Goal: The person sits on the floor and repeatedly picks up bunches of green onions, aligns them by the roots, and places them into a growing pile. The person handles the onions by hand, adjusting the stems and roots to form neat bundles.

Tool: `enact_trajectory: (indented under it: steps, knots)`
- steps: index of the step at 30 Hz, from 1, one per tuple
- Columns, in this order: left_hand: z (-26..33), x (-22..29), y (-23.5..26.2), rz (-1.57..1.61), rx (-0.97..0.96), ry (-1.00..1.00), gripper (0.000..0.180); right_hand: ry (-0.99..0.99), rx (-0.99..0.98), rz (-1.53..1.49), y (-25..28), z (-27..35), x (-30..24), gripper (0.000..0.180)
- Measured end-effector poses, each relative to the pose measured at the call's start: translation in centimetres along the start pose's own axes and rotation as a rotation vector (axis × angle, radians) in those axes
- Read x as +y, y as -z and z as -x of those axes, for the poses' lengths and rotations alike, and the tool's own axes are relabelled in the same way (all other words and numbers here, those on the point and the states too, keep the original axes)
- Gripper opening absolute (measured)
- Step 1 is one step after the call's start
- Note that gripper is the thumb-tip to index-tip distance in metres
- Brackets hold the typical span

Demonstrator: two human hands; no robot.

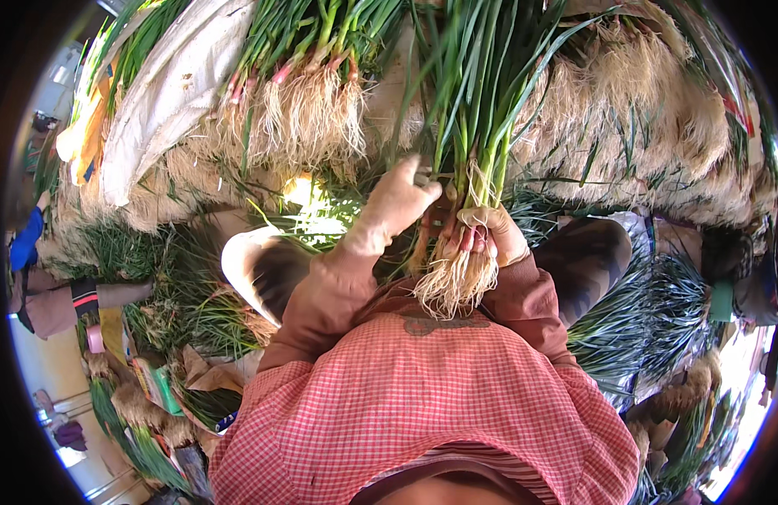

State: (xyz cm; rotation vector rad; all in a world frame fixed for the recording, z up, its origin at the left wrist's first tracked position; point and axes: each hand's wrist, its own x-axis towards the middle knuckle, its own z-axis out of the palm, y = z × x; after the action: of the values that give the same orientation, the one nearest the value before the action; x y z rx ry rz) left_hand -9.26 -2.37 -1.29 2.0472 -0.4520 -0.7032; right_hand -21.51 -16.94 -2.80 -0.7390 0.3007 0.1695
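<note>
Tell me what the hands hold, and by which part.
The right hand holds a bunch of onions near the bulb end, above the roots. Whether the left hand holds anything cannot be told.

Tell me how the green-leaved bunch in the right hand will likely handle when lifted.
The bunch would probably flop at the top: its long leaves are thin and some bend over. Its dangling, stringy roots look apt to snag.

No words, numbers or signs can be read; a dark mark (443, 324) is seen on the red checked garment (406, 391), but no lettering can be made out
</note>
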Motion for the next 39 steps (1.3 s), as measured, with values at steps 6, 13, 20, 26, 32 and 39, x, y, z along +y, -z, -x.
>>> enact_trajectory:
  steps: [6,13,20,26,32,39]
  knots:
    - [-2.2,-1.3,-2.5,0.758,-0.180,-0.125,0.021,0.119,-0.075,-0.167,-1.0,0.7,0.7,0.034]
    - [-0.8,-3.7,-4.9,0.388,0.011,-0.481,0.025,0.083,-0.251,-0.413,-1.1,1.0,1.0,0.032]
    - [-4.6,-5.7,-2.7,-0.713,0.092,-0.283,0.025,0.143,-0.075,-0.143,-2.3,2.2,1.2,0.033]
    - [-1.1,-1.0,0.8,-0.219,-0.089,-0.497,0.050,0.096,0.221,0.179,-1.5,1.5,1.4,0.024]
    - [0.1,3.3,1.2,0.014,-0.199,-0.659,0.029,0.069,0.233,0.243,-0.7,0.9,2.3,0.027]
    - [6.7,5.7,10.9,0.546,0.021,-0.776,0.013,0.109,0.339,0.287,-0.2,0.7,2.5,0.023]
